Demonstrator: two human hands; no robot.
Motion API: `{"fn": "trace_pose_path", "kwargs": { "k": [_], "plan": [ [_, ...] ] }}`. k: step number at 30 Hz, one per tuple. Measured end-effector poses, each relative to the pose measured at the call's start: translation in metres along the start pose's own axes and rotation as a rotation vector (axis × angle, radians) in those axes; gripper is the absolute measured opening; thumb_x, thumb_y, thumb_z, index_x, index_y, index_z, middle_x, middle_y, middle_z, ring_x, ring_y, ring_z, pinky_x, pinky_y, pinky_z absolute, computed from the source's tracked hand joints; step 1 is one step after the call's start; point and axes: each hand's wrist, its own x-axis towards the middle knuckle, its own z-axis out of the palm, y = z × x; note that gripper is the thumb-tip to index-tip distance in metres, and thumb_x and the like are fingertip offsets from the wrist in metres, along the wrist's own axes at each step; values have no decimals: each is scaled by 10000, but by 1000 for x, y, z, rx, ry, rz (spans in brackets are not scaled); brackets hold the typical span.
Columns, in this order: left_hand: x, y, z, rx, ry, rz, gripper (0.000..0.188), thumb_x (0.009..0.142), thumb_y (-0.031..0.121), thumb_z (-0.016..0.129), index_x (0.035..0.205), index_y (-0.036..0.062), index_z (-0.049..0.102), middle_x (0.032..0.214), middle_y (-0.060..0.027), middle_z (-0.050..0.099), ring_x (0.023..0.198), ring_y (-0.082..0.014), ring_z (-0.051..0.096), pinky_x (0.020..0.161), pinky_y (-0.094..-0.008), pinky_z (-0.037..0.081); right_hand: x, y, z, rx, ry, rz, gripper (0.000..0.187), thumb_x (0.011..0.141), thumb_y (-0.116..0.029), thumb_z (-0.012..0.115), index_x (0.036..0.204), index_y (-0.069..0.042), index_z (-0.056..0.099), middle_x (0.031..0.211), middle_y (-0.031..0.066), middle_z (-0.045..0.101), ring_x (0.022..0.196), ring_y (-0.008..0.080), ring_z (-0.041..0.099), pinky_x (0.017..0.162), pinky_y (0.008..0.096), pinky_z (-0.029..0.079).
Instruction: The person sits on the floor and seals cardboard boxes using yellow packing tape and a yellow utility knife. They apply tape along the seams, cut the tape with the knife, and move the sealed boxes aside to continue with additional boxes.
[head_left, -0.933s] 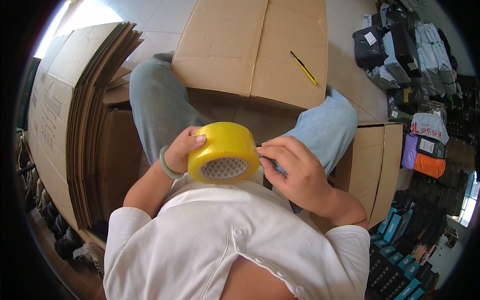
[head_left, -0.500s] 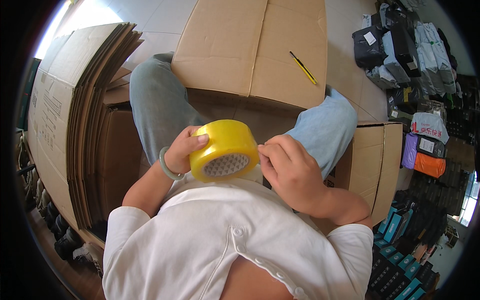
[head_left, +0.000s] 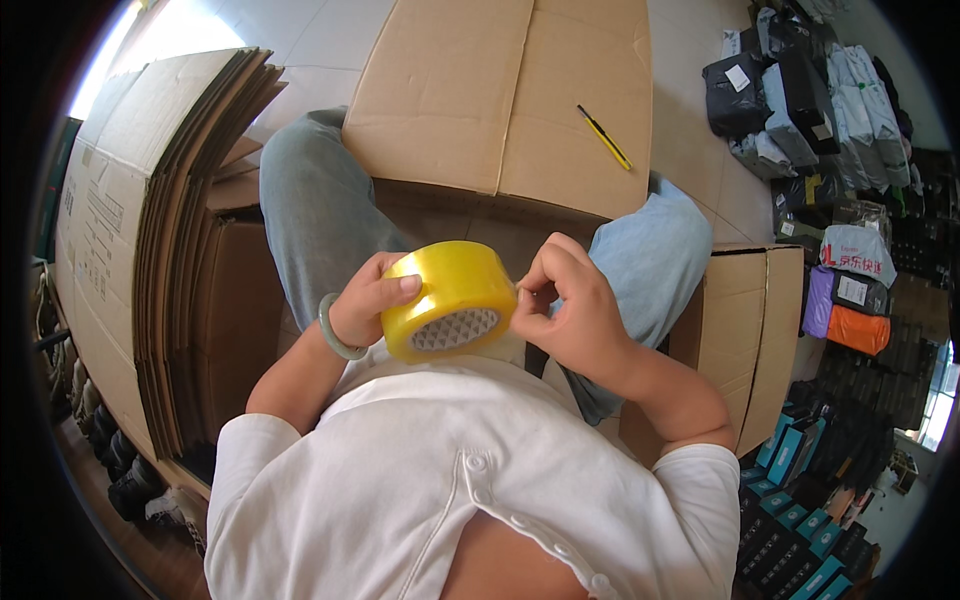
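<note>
A wide roll of yellow packing tape (head_left: 450, 272) is held in front of my white shirt, its patterned cardboard core turned toward me. My left hand (head_left: 368, 302) is closed round the roll's left side, with the thumb on its outer face. At the roll's right edge, my right hand (head_left: 578, 308) pinches with thumb and forefinger, touching the tape there. Whatever small bit of tape lies between those fingertips is too small to make out clearly. Beyond my hands, a black and yellow utility knife (head_left: 605, 138) lies on a closed cardboard box (head_left: 440, 100).
Flattened cardboard boxes (head_left: 110, 250) stand stacked at my left, with shoes (head_left: 130, 490) below them. An upright carton (head_left: 745, 330) is beside my right knee. Bagged parcels (head_left: 740, 95) pile up at the far right, and dark shoe boxes with blue-green ends (head_left: 790, 450) sit at the lower right.
My right hand has turned, its knuckles rising while the fingertips stay at the roll's right edge. The roll and my left hand have shifted very slightly to the right.
</note>
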Motion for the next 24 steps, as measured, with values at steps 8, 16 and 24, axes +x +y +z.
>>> {"fn": "trace_pose_path", "kwargs": {
  "k": [8,16,24],
  "plan": [
    [3,-6,-9,-154,-112,75,451,840,409,555,982,-14,621,765,-78,638,631,-107,568,665,-262,465,-9,18,10,838,-102,334,98,850,9,546,896,-28,468,872,27,514,691,70,500,613,231,452],
    [15,-9,-8,-440,-272,-62,468,854,527,447,713,97,568,466,39,414,437,-82,386,650,-284,374,15,6,-15,177,-79,-426,417,832,104,533,1209,-72,564,1234,121,486,1096,220,527,932,312,448],
    [26,-21,0,-698,-252,-262,519,808,621,399,541,181,463,383,126,368,334,-17,336,494,-215,299,29,31,-7,426,-347,-399,323,771,-17,677,1087,-79,658,1264,126,521,1149,250,508,937,341,437]
  ]
}}
